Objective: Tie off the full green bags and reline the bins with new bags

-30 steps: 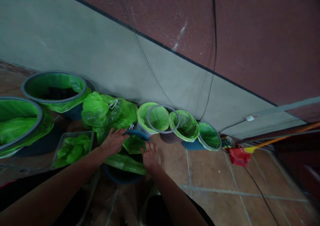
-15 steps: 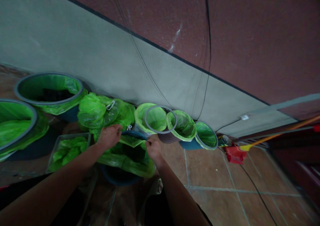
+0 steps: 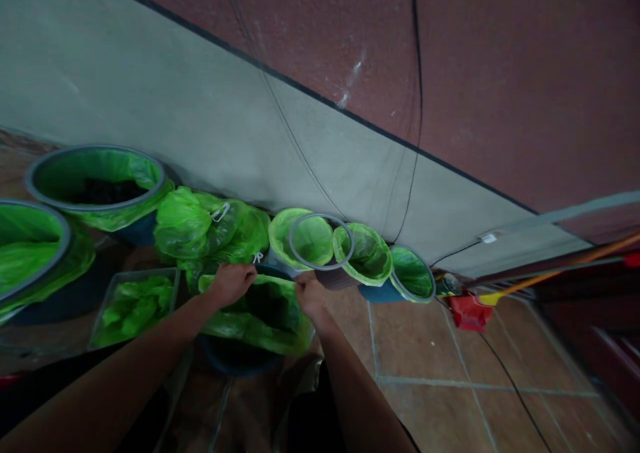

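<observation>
A green garbage bag (image 3: pixel 240 327) hangs open inside a dark blue trash can (image 3: pixel 235 363) in front of me. My left hand (image 3: pixel 233 285) pinches the bag's far edge on the left. At the right end of the same edge, my right hand (image 3: pixel 310 293) has its fingers closed on the plastic. Between the hands the edge is drawn fairly straight. The bag's inside is dark, and its near side droops over the can's front rim. Most of the can's far rim is hidden behind the bag and hands.
Tied green bags (image 3: pixel 215 223) lie against the wall. A clear bin (image 3: pixel 175 293) of crumpled green plastic stands left, near two large lined cans (image 3: pixel 95 206). Smaller lined cans (image 3: pixel 413 273) and a loose grey ring (image 3: pixel 345 256) are right, before a red dustpan (image 3: pixel 470 311).
My left hand has moved a little right and down, keeping the bag's edge. The edge between my hands is now straighter and the mouth looks wider. My right hand has barely shifted.
</observation>
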